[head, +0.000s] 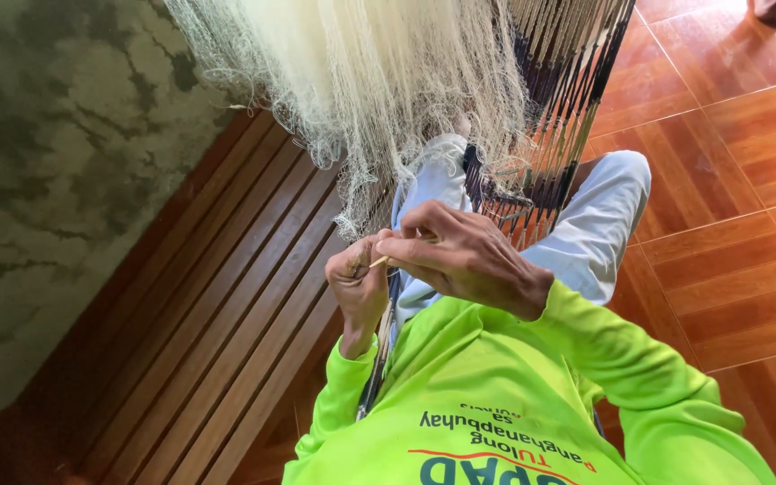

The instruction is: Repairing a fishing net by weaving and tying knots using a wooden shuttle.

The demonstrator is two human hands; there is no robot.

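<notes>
Head view: we see the left hand point(358, 286) and right hand point(464, 259) pinched together on a thin stick point(379, 262), mostly hidden; the pale fishing net point(379, 81) is cut off at 12 o'clock.

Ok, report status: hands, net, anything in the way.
Left hand and right hand pinch a thin netting needle. Pale fishing net hangs above lap. Nothing blocking.

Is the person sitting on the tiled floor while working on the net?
No, the person sits on a wooden slatted bench, with the tiled floor beside it.
</notes>
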